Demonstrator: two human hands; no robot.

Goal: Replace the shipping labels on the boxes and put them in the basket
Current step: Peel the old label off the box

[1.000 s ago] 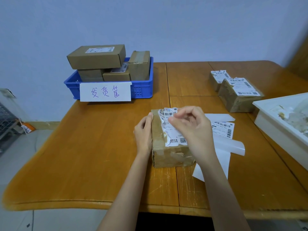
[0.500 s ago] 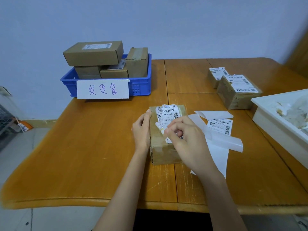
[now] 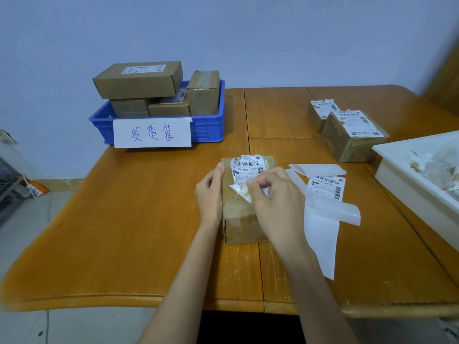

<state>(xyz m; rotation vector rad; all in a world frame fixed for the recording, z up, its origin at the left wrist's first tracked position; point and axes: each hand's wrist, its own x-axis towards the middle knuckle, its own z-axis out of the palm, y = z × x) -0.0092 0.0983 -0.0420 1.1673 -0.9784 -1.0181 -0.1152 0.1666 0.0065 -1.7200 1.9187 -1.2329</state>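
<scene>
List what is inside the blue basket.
The blue basket holds brown cardboard boxes: one long box lies on top of the others, and one stands upright at the right. The paper sign and the basket's wall hide the bottom.

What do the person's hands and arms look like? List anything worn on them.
Both the left hand and the right hand are bare: no gloves, rings, watch or bracelet visible. The forearms are uncovered to the frame's bottom edge, with no sleeve in view. Fingernails look short and unpainted.

Basket sign reads "发货筐"; box label & loose label: "050-V05-220".
</scene>
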